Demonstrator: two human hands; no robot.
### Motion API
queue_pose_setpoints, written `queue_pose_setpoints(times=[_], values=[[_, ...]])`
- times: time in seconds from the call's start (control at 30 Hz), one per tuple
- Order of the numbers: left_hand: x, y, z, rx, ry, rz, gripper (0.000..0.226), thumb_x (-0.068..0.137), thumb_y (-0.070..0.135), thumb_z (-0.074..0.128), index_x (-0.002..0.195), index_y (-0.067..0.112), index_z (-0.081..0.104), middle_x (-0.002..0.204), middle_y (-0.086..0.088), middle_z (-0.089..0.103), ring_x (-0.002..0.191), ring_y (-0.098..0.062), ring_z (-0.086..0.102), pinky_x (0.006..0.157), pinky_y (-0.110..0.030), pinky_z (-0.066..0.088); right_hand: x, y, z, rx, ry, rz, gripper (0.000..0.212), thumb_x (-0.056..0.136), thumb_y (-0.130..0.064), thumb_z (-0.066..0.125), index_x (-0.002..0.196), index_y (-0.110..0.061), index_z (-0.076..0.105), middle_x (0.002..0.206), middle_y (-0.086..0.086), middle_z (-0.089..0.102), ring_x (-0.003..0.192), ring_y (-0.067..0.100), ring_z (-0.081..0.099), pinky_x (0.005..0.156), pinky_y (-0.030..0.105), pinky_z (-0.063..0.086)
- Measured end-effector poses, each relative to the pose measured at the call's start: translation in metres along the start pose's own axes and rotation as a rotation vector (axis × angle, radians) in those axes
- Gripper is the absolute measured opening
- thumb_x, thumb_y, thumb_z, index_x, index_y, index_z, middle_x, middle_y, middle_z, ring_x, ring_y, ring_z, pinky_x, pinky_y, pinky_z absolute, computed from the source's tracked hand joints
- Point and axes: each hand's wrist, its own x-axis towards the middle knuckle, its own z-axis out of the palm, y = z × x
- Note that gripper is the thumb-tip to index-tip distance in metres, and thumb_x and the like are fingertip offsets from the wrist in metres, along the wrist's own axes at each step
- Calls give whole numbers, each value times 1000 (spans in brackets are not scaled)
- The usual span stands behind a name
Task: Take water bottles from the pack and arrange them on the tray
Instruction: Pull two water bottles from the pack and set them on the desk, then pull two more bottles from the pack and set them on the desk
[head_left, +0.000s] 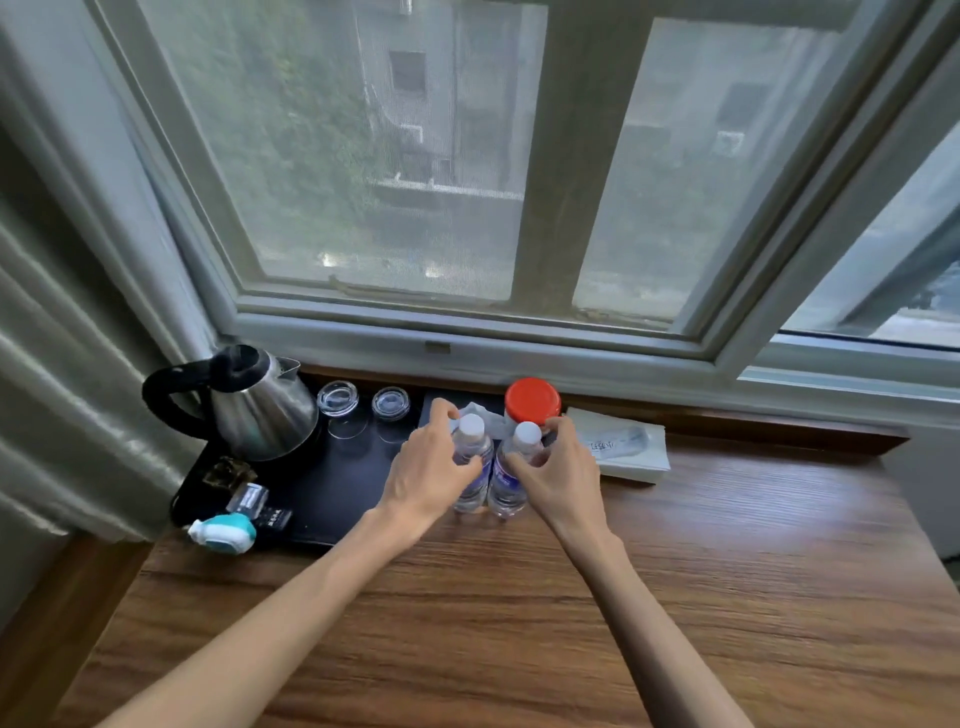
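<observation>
Two clear water bottles with white caps stand upright side by side at the right front edge of the black tray (358, 467). My left hand (431, 467) wraps around the left bottle (472, 452). My right hand (556, 467) grips the right bottle (511, 467). The bottles touch each other. Their bases sit near the tray's front right corner, partly hidden by my hands. No bottle pack is clearly in view.
On the tray stand a steel kettle (260, 405), two upturned glasses (337, 400), small packets (249, 499). A teal and white item (223, 532) lies at its front left. A red-lidded jar (532, 400) and a white paper stack (623, 447) lie behind, on the wooden table (519, 623).
</observation>
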Motion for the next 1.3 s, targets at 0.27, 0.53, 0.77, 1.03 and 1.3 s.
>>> queue_pose_setpoints(times=[0.27, 0.53, 0.77, 1.03, 1.3], values=[[-38, 82, 34, 65, -68, 157, 35, 79, 33, 73, 106, 22, 53, 59, 8, 52, 64, -16, 59, 62, -35, 49, -43, 70, -85, 19, 6, 86, 52, 78, -38, 70, 125, -23, 54, 86, -8, 71, 95, 18, 68, 85, 38, 55], [-71, 181, 138, 175, -361, 321, 43, 75, 40, 71, 113, 24, 61, 94, 6, 64, 94, -19, 64, 82, -35, 54, -105, 194, -194, 4, 23, 253, 58, 83, -36, 71, 134, -15, 53, 123, 3, 64, 115, 18, 60, 89, 27, 48], [-105, 252, 223, 257, -618, 530, 64, 80, 41, 69, 137, 19, 52, 131, -2, 61, 120, -17, 58, 100, -38, 50, -169, 273, -256, 35, 122, 422, 70, 87, -35, 72, 146, -10, 44, 142, 7, 54, 132, 21, 50, 107, 33, 44], [-141, 345, 313, 365, -813, 790, 71, 87, 43, 65, 149, 22, 37, 148, -3, 49, 135, -19, 46, 111, -39, 41, -222, 358, -315, 108, 254, 649, 76, 85, -34, 74, 150, -15, 39, 150, 6, 48, 139, 21, 43, 113, 33, 36], [-155, 435, 405, 418, -934, 888, 70, 88, 41, 66, 148, 19, 39, 150, -4, 47, 137, -21, 45, 111, -35, 38, -232, 447, -374, 166, 332, 831, 73, 81, -37, 76, 146, -22, 44, 142, 3, 56, 125, 23, 58, 105, 35, 46]])
